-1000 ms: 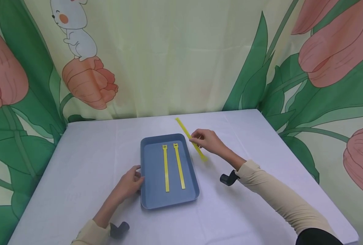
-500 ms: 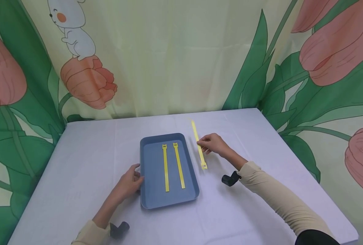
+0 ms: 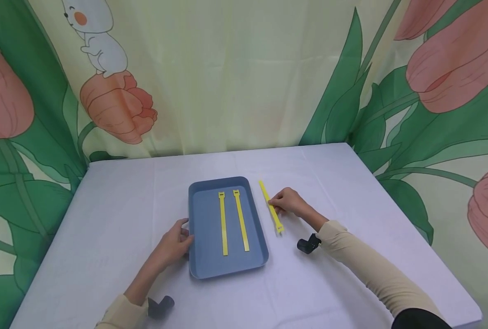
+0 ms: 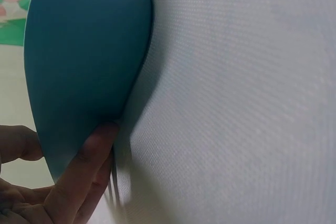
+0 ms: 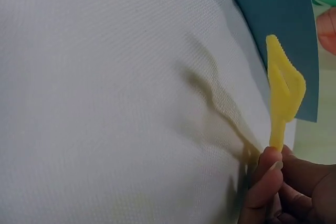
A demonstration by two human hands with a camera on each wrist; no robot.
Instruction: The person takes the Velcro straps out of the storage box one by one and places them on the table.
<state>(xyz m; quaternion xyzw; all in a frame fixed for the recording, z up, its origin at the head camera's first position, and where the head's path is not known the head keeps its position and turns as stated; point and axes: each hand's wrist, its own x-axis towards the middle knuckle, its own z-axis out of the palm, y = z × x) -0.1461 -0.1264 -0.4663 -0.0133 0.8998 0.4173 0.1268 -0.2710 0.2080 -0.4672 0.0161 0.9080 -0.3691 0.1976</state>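
Note:
A blue-grey tray (image 3: 203,269) lies on the table, with two yellow hook-and-loop cable ties (image 3: 223,224) side by side in it, slotted heads toward the far end. My left hand (image 3: 173,244) holds the tray's left side; in the left wrist view, fingers (image 4: 86,163) lie against the outer wall (image 4: 86,56) and another digit reaches past the rim. Just right of the tray, my right hand (image 3: 290,202) pinches a third yellow cable tie (image 3: 278,223) near its middle. Its slotted head points toward me, and the right wrist view shows that head (image 5: 286,87) standing above the fingertips.
White cloth covers the table (image 3: 133,201). Behind it hangs a curtain (image 3: 227,82) printed with tulips and a white rabbit. A black wrist camera mount (image 3: 308,243) sits at the right cuff, another mount (image 3: 160,308) at the left.
The right hand has brought its cable tie toward me and slightly right along the tray's side, and the tie's slant has shifted. The left hand and the tray have stayed in place.

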